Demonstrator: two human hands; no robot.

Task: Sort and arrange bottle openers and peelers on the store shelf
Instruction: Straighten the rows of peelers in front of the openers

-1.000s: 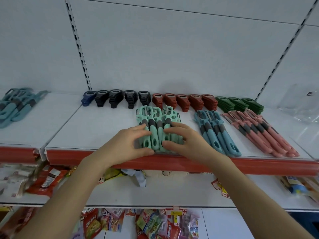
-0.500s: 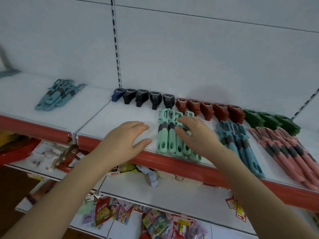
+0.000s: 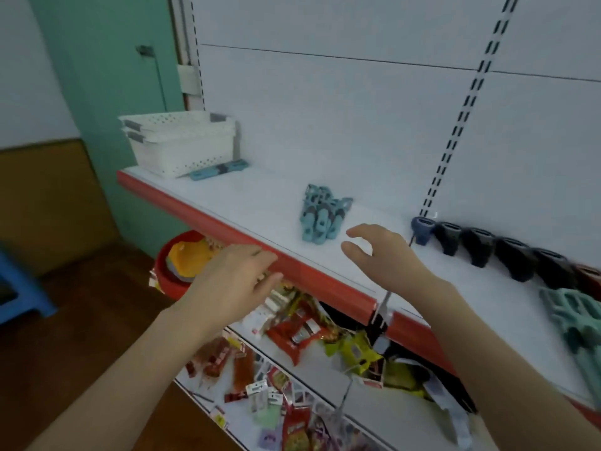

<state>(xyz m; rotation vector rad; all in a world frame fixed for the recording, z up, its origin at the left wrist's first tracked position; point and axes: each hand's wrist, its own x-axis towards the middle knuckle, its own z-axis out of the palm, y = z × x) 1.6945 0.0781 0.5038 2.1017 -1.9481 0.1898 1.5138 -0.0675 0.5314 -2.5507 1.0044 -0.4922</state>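
On the white shelf (image 3: 247,203), mid-frame, lies the teal peeler pile (image 3: 322,214); my left hand (image 3: 234,275) and right hand (image 3: 374,252) hover empty, fingers loose, so I should cup both sides together.

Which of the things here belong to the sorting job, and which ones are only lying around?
For the job:
- teal peelers
- lone peeler by the baskets
- openers
- mint peelers
- shelf

Lying about:
- baskets
- red basin
- snack packets on the lower shelf
- blue stool
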